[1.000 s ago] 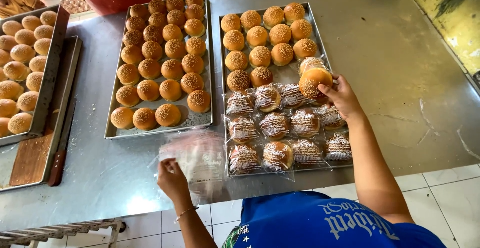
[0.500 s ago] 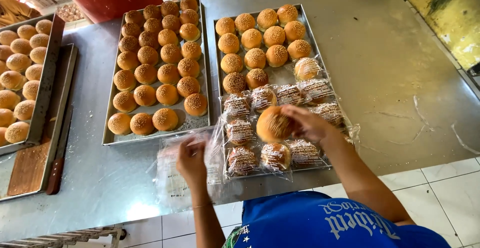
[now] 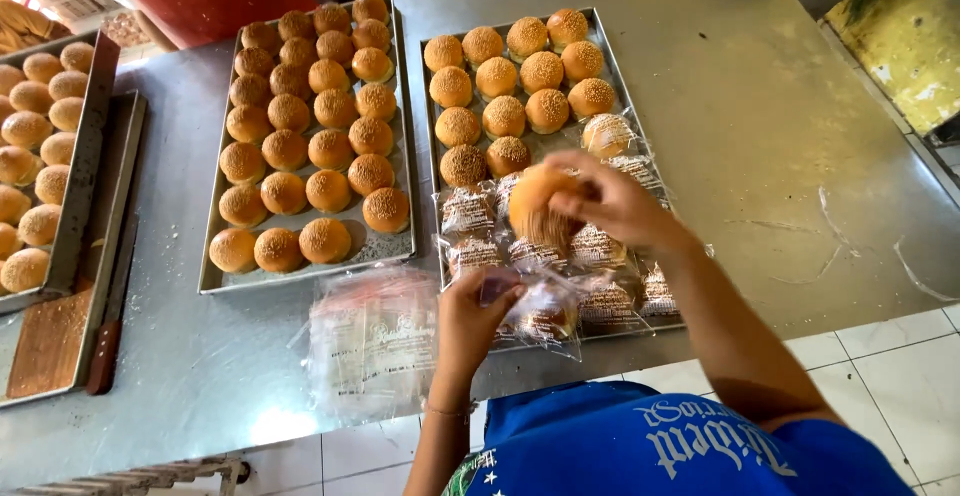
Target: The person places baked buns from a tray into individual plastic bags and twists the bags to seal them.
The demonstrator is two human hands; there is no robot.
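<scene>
- Your right hand (image 3: 610,206) was closed around a sesame bun (image 3: 540,201), gripping it from above and holding it over the wrapped buns (image 3: 590,256) at the near end of the right tray (image 3: 625,86).
- Your left hand (image 3: 470,321) pinched a clear plastic bag (image 3: 545,301) by its mouth, just below the bun and at the tray's near edge.
- The bun and the bag were close together; whether they touched could not be told.
- A stack of clear bags (image 3: 375,341) lay on the steel worktop (image 3: 780,126) just beside your left hand.
- Unwrapped buns filled the far half of the right tray, in rows.
- The middle tray (image 3: 215,281), just beside the right one, was full of bare buns.
- At the left edge stood more trays of buns (image 3: 85,176), with a wooden board (image 3: 50,341) and a knife (image 3: 105,346) below them.
</scene>
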